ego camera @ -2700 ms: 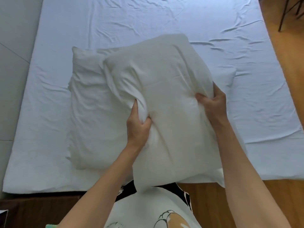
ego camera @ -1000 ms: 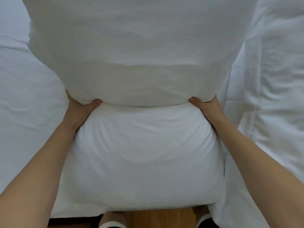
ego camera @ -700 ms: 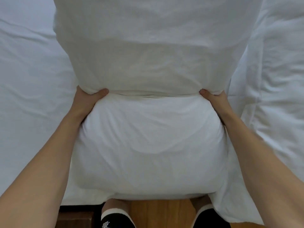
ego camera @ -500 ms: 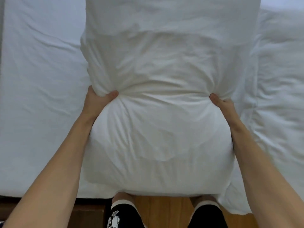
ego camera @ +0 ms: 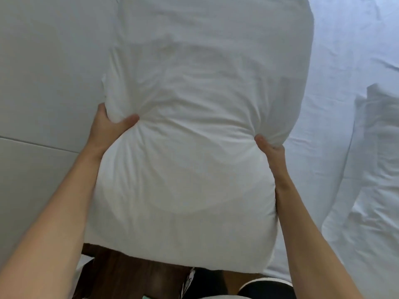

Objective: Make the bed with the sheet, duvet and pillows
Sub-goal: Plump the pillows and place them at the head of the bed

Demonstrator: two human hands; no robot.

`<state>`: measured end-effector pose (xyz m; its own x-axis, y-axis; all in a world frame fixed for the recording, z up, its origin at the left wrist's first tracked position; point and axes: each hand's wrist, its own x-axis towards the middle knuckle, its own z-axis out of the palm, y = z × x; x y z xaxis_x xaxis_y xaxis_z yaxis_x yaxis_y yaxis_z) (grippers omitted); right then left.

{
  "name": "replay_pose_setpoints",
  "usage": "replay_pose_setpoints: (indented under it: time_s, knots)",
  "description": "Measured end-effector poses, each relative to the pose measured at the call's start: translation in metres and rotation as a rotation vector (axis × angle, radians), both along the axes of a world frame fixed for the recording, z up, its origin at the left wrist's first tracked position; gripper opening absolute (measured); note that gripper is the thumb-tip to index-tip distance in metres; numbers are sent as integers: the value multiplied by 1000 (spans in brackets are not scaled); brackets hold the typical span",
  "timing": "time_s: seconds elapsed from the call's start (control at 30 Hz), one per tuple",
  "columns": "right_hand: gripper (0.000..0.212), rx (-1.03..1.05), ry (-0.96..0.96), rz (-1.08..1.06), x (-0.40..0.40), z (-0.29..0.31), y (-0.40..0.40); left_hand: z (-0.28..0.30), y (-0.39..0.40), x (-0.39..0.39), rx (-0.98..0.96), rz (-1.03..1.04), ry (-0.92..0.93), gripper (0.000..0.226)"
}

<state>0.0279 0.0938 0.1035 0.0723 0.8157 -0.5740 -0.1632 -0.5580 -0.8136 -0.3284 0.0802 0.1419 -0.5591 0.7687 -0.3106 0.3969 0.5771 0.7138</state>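
A large white pillow [ego camera: 194,147] fills the middle of the head view, held up in front of me and pinched in at its waist. My left hand [ego camera: 108,128] grips its left edge, thumb pressed into the front. My right hand [ego camera: 269,147] grips its right edge. A white sheet [ego camera: 345,61] covers the bed behind and to the right of the pillow. Another white pillow [ego camera: 380,137] lies on the sheet at the right edge.
A pale wall or panel [ego camera: 43,83] with a seam takes up the left side. Below the pillow are a dark wooden surface [ego camera: 133,275] and my feet in dark socks [ego camera: 205,281].
The pillow and both hands have shifted left relative to the bed; the pale wall now shows on the left. My grip on both edges is unchanged.
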Motion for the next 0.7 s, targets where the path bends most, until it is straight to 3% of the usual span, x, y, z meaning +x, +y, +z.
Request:
replay_pose_setpoints:
  time_s: [0.07, 0.17, 0.23, 0.3, 0.47, 0.7]
  knots:
    - [14, -10, -28, 24, -37, -4, 12, 2, 3, -36, -29, 9, 50, 62]
    - [59, -75, -193, 127, -82, -27, 24, -13, 13, -69, -216, 9, 207, 76]
    - [78, -149, -331, 278, -105, -40, 23, -30, 18, -58, -358, -38, 270, 90]
    - [87, -181, -409, 408, -123, -49, 17, -50, 15, -29, -335, -151, 345, 86]
    - [74, -102, -510, 552, -120, -51, -5, -89, -26, 48, -321, -307, 347, 73]
    - [62, -95, -557, 539, -18, -48, -32, -100, -82, 160, -397, -395, 305, 69]
